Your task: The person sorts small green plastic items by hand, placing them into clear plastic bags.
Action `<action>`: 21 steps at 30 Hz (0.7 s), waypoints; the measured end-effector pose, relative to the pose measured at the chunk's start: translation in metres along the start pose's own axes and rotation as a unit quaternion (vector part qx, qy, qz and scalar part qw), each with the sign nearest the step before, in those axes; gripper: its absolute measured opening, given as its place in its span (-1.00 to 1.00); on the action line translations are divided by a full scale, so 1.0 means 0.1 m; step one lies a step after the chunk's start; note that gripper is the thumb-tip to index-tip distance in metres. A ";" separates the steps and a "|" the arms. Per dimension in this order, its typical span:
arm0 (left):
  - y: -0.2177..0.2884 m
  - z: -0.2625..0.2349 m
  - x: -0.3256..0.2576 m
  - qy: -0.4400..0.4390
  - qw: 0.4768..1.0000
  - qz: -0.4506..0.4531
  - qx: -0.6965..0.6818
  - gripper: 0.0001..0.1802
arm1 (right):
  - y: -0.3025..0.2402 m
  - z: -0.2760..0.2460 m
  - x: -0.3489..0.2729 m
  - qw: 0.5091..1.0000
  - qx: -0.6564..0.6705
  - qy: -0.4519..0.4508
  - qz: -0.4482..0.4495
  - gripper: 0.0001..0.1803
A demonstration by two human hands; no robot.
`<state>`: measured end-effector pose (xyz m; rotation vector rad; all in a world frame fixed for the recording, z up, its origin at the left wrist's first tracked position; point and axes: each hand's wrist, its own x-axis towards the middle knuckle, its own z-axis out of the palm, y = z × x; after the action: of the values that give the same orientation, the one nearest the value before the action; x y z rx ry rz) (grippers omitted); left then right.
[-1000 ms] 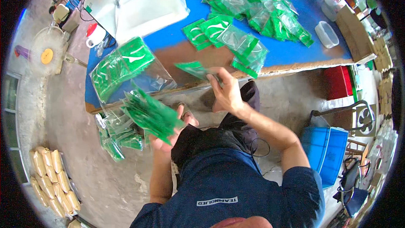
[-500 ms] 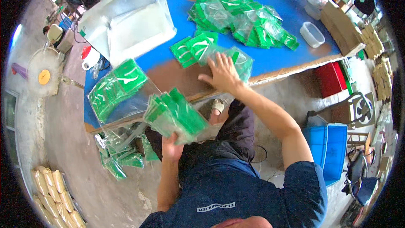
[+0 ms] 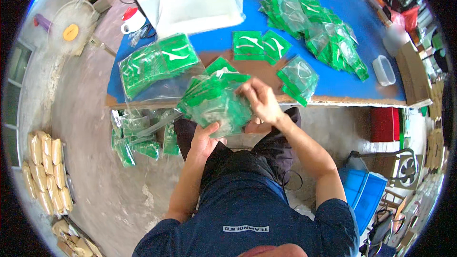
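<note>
We cradle a stack of green plastic packets [image 3: 215,101] from below in our left hand [image 3: 205,139], just off the table [image 3: 216,45] edge above our lap; our right hand [image 3: 263,104] grips its top, fingers curled, squaring it.

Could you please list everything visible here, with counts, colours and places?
stack of green-printed clear plastic packets: one stack, green and clear, held in both hands at the table's near edge
blue-topped table: one, blue with worn brown patches, ahead
large clear bag of green packets: one, table's left end
two green packets lying flat: two, table middle
heap of green packets: one heap, far right of table
clear plastic tub: one, right end
white plastic bin: one, far side
green packets on the concrete floor: several, below table's left end
left hand: under the stack
right hand: on the stack's right side
</note>
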<state>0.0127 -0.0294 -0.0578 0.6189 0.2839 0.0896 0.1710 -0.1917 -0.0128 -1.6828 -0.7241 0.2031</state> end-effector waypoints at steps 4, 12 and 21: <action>-0.01 0.03 -0.03 -0.010 0.999 0.000 0.040 -0.44 | -0.20 -0.09 0.81 0.989 -0.123 -0.031 -0.071 -0.85; -0.04 -0.03 -0.30 -0.012 1.000 -0.016 0.020 -0.25 | -0.13 0.29 1.65 0.806 -0.434 -0.396 -0.076 -0.43; 0.01 -0.24 -0.37 -0.064 0.992 -0.057 -0.096 -0.29 | -0.61 -0.42 2.22 0.958 -0.119 -0.258 0.032 -0.56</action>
<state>-0.0299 -0.0212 -0.0667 0.4146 0.1826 -0.0337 0.3460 -0.0971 0.1103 -1.9058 -1.1153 0.6390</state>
